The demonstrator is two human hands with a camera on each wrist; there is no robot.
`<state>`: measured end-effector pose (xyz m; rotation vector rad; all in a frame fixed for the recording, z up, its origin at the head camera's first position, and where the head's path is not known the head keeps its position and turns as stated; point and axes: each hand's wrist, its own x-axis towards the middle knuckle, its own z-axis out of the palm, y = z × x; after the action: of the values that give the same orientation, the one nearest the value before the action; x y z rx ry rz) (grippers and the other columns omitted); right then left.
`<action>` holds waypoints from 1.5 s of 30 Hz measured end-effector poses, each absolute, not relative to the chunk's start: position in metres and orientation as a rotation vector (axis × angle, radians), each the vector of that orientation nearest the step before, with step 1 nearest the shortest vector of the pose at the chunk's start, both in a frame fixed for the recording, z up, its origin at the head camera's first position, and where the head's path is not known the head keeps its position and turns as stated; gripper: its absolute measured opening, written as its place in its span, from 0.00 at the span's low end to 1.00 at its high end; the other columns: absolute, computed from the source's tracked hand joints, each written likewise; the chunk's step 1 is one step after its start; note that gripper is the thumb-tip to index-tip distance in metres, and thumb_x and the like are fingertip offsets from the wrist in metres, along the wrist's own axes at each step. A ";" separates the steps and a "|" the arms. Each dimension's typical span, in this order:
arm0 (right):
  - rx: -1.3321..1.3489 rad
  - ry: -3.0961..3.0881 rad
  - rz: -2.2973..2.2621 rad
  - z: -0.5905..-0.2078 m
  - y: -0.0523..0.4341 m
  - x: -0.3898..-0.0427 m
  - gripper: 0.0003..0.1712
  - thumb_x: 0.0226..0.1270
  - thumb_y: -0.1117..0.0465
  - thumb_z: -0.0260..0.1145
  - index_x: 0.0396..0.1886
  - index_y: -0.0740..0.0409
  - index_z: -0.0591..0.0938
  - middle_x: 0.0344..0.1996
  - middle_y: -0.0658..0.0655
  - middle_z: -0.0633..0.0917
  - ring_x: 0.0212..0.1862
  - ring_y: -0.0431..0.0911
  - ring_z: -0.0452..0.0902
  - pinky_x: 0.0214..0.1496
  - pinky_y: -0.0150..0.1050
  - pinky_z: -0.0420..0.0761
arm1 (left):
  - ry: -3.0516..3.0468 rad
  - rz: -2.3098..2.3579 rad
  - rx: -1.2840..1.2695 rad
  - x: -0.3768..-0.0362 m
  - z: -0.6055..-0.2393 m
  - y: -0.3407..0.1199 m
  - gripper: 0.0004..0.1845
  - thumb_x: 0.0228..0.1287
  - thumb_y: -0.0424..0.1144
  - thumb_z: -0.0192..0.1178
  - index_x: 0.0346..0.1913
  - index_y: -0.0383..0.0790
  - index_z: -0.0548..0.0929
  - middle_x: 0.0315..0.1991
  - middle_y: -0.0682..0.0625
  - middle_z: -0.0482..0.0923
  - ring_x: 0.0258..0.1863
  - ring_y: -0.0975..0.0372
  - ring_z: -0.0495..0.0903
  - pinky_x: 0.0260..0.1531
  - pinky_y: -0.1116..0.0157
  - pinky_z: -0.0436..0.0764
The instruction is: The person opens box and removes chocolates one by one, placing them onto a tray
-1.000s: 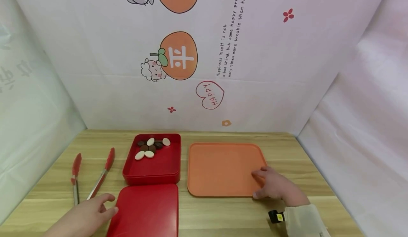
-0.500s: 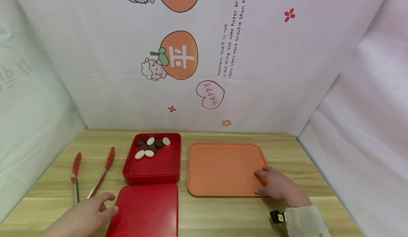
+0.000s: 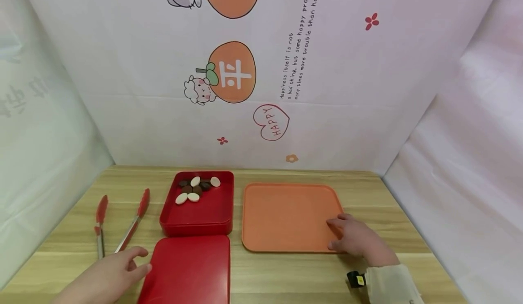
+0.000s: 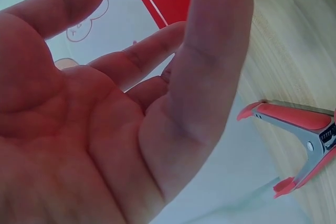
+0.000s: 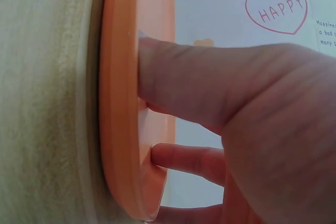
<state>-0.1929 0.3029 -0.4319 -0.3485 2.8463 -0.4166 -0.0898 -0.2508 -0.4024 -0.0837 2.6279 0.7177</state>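
My left hand [image 3: 136, 261] lies on the table at the near left, fingers relaxed and holding nothing, its fingertips at the left edge of a flat red lid [image 3: 188, 267]. The left wrist view shows the same left hand [image 4: 157, 51] with a bare palm. My right hand [image 3: 335, 233] rests on the near right corner of an orange tray [image 3: 282, 217]. In the right wrist view its fingers [image 5: 199, 87] lie straight on the orange tray [image 5: 118, 103] inside the rim. Behind the lid is a red box [image 3: 196, 220] holding several white and dark oval pieces [image 3: 196, 188].
Red-tipped metal tongs [image 3: 122, 226] lie open on the wooden table left of the box, just beyond my left hand, and the tongs [image 4: 299, 129] also show in the left wrist view. Printed backdrop sheets wall in the table at the back and both sides.
My right hand has slid slightly right, its thumb moving from the tray's outer rim onto the corner. The left hand has stayed put.
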 end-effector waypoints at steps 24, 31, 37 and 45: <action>-0.339 2.857 -0.399 -0.430 0.302 -0.193 0.38 0.56 0.50 0.78 0.64 0.60 0.79 0.65 0.75 0.68 0.66 0.71 0.63 0.60 0.61 0.70 | 3.032 0.473 -0.049 -0.100 -0.390 -0.287 0.39 0.61 0.51 0.68 0.60 0.18 0.70 0.37 0.32 0.76 0.36 0.45 0.78 0.34 0.43 0.78; -0.336 2.847 -0.414 -0.432 0.303 -0.193 0.39 0.56 0.50 0.78 0.65 0.60 0.78 0.66 0.75 0.67 0.67 0.71 0.61 0.60 0.62 0.69 | 2.988 0.501 -0.095 -0.110 -0.394 -0.298 0.55 0.59 0.64 0.65 0.70 0.19 0.58 0.54 0.12 0.57 0.49 0.25 0.68 0.35 0.35 0.74; -0.342 2.851 -0.411 -0.434 0.304 -0.195 0.39 0.55 0.50 0.78 0.65 0.60 0.78 0.65 0.74 0.68 0.66 0.71 0.62 0.60 0.62 0.69 | 2.945 0.580 -0.089 -0.117 -0.410 -0.308 0.64 0.56 0.69 0.64 0.72 0.17 0.49 0.60 0.09 0.43 0.57 0.19 0.49 0.41 0.26 0.66; -0.315 2.848 -0.415 -0.435 0.303 -0.194 0.38 0.55 0.50 0.78 0.65 0.59 0.78 0.66 0.73 0.68 0.66 0.70 0.63 0.60 0.63 0.69 | 2.886 0.710 -0.099 -0.126 -0.426 -0.318 0.67 0.54 0.65 0.69 0.72 0.16 0.43 0.62 0.09 0.34 0.58 0.17 0.46 0.47 0.25 0.61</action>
<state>-0.1938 0.3025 -0.4348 -0.3145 2.8481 -0.4150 -0.1262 -0.3179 -0.4260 -0.0994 2.8864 0.7101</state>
